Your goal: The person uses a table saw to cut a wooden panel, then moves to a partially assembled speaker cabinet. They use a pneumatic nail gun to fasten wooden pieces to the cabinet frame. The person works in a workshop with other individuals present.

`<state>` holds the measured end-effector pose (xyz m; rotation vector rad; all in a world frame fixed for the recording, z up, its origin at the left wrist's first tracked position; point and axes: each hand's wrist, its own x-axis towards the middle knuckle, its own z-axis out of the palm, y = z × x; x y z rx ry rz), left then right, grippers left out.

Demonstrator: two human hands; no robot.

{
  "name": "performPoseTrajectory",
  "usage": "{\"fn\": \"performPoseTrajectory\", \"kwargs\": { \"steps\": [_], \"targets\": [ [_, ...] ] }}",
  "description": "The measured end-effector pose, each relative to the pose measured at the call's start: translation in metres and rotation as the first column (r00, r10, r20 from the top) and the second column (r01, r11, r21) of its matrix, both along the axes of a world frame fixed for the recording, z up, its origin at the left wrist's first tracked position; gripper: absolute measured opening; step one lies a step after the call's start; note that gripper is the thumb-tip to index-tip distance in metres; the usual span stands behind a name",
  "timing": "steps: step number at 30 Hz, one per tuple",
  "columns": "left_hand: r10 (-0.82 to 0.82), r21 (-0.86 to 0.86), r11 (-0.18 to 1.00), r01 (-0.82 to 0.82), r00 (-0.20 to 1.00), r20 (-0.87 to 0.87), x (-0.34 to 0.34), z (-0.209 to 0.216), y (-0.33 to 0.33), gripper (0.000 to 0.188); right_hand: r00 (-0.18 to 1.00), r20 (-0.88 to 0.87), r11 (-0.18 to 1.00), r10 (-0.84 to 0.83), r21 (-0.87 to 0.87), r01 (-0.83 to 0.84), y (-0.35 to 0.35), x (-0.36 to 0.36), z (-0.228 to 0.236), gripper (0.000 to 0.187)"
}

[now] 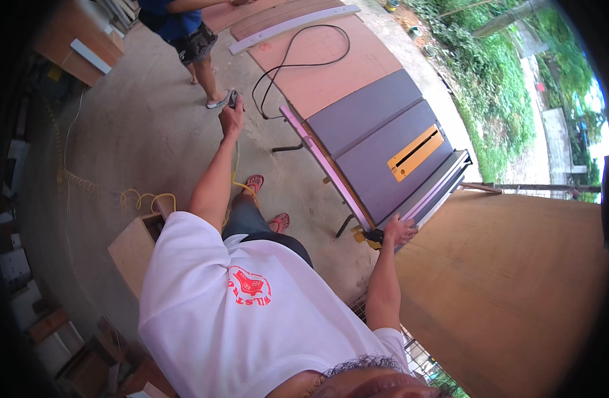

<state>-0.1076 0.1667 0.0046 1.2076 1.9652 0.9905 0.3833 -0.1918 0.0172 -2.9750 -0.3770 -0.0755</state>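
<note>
My left hand (231, 119) is stretched out ahead over the floor, its fingers closed round a small dark air blow gun (234, 99). A thin yellow hose (236, 174) runs up toward that hand. To the right, my right hand (400, 230) grips the near end of the long pale rip fence (431, 199) on a table saw. The saw's grey top (364, 142) carries a yellow throat plate (416, 152) with a dark slot. A pinkish rail (327, 166) lines the saw's near edge. No blade can be made out above the slot.
Reddish boards (331, 63) extend the saw top, with a black cable (298, 65) looped over them. Another person (191, 43) stands beyond my left hand. A large brown panel (510, 265) lies at right. Coiled yellow hose (142, 198) and an open wooden box (135, 249) are at left.
</note>
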Motion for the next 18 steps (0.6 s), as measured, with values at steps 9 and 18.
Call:
{"fn": "performPoseTrajectory", "kwargs": {
  "steps": [9,18],
  "targets": [
    [-0.194,-0.291,0.907,0.306,0.914,0.355,-0.058,-0.051,-0.179,0.058,0.998,-0.03,0.997,0.058,-0.048,-0.06,-0.012,0.017,-0.007,0.076],
    [-0.575,-0.11,0.745,0.658,0.718,0.392,-0.053,-0.103,-0.235,0.045,0.759,0.212,0.787,0.615,-0.115,-0.606,0.064,-0.09,0.019,0.046]
  ]
}}
